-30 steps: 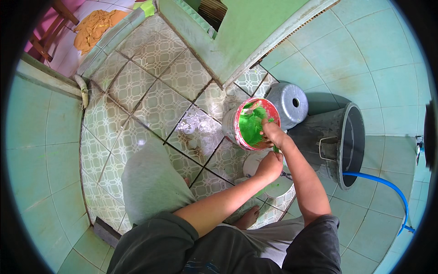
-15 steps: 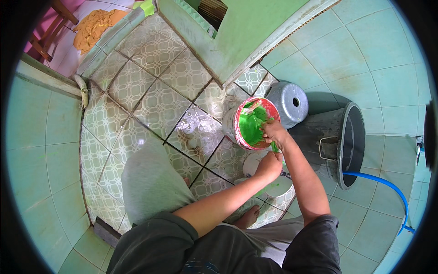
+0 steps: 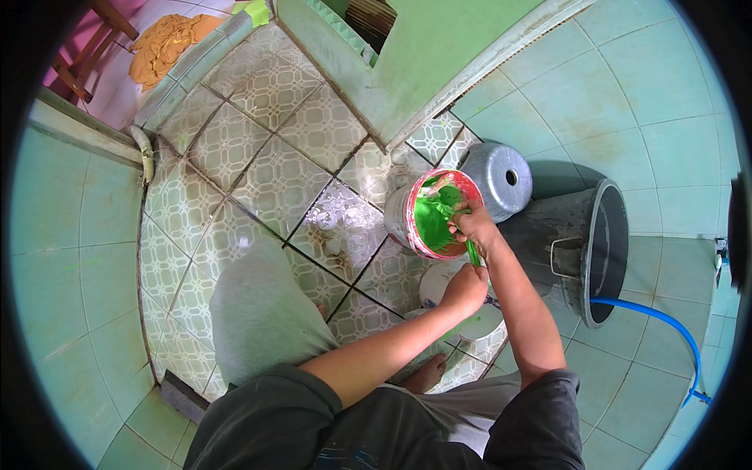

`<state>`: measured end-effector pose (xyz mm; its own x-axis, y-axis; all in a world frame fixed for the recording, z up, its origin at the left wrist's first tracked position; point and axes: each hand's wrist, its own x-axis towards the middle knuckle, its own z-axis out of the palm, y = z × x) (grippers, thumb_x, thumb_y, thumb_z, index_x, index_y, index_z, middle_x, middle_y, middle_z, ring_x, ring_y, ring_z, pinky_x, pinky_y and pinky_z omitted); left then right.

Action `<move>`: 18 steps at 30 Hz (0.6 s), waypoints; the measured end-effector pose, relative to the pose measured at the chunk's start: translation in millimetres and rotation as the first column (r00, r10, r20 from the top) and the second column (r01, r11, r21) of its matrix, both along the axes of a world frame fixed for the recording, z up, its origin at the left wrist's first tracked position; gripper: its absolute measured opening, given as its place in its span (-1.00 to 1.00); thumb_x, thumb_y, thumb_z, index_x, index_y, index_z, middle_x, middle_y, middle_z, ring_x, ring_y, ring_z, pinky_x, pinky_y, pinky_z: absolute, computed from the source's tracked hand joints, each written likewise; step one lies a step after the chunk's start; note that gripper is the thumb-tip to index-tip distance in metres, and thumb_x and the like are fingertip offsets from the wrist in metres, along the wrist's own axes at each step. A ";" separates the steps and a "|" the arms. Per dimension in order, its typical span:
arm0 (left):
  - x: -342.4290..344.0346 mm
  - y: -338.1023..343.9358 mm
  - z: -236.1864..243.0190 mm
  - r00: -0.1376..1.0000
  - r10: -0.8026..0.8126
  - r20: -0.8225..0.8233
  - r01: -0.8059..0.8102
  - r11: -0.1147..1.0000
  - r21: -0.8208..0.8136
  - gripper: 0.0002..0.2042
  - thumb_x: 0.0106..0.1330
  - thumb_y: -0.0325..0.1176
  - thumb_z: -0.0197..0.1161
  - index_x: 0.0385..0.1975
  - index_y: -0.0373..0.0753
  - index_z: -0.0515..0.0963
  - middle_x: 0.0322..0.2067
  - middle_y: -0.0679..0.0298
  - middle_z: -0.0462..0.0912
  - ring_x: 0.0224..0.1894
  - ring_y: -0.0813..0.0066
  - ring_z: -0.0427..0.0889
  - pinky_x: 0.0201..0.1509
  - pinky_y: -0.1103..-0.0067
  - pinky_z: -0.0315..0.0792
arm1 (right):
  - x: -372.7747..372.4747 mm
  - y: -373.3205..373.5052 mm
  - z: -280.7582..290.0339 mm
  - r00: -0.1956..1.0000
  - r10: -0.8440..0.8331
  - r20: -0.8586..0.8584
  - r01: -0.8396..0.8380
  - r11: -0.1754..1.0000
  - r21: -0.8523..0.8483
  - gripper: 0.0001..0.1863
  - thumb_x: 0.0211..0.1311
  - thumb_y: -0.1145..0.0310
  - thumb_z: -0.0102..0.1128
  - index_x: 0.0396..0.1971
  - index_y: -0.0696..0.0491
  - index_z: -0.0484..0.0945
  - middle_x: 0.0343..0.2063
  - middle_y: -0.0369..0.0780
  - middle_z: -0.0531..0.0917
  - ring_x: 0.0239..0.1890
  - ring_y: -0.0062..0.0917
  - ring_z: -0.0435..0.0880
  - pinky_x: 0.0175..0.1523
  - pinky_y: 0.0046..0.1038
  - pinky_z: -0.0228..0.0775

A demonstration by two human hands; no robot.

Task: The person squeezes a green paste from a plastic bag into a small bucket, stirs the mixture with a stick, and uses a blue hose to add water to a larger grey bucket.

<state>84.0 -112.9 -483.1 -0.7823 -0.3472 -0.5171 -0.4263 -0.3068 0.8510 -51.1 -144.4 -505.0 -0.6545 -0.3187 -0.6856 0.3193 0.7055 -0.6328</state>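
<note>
Left hand (image 3: 467, 290) closed round a narrow green piece (image 3: 473, 253) at the bucket's near rim; right hand (image 3: 477, 227) curled at its upper end, exact hold unclear. Red-rimmed bucket (image 3: 397, 219) smeared green inside; grey tub (image 3: 487, 176) just beyond, dark bin (image 3: 540, 243) rightward.

It looks like the washing area of a home: pale green tiles line the walls (image 3: 564, 110), patterned tiles cover the floor (image 3: 258, 164), and a blue hose (image 3: 662, 313) meets a large dark tub (image 3: 529, 243) at right. Far left, wooden furniture (image 3: 116, 19) and orange cloth (image 3: 168, 48) suggest living quarters.
</note>
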 end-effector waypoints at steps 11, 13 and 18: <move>0.0 -3.6 3.4 0.999 -0.024 0.031 0.023 0.999 0.035 -0.58 0.42 -0.17 -0.18 -0.28 -0.48 0.46 -0.39 -0.23 0.59 -0.26 -0.20 0.59 -0.12 0.10 0.41 | -7.7 6.9 -2.6 0.967 0.226 -0.120 -0.215 0.971 0.101 -0.81 0.20 0.45 0.24 -0.34 0.31 0.60 -0.60 -0.20 0.60 -0.72 -0.63 0.43 -0.65 -0.55 0.21; 0.1 -2.7 2.9 0.999 -0.026 0.031 0.025 0.999 0.026 -0.58 0.42 -0.16 -0.18 -0.28 -0.48 0.46 -0.39 -0.24 0.59 -0.26 -0.20 0.59 -0.12 0.10 0.41 | -10.6 9.1 -6.8 0.928 0.320 -0.193 -0.290 0.942 0.167 -0.79 0.17 0.42 0.25 -0.34 0.30 0.61 -0.60 -0.20 0.61 -0.70 -0.62 0.47 -0.61 -0.53 0.27; -0.4 1.3 3.1 0.999 -0.033 0.022 0.033 0.999 0.005 -0.57 0.42 -0.16 -0.18 -0.26 -0.50 0.45 -0.36 -0.27 0.58 -0.23 -0.22 0.59 -0.09 0.11 0.40 | -18.3 16.4 -16.5 0.725 0.536 -0.433 -0.410 0.841 0.353 -0.77 0.07 0.39 0.28 -0.35 0.27 0.63 -0.60 -0.15 0.66 -0.63 -0.54 0.60 -0.47 -0.44 0.44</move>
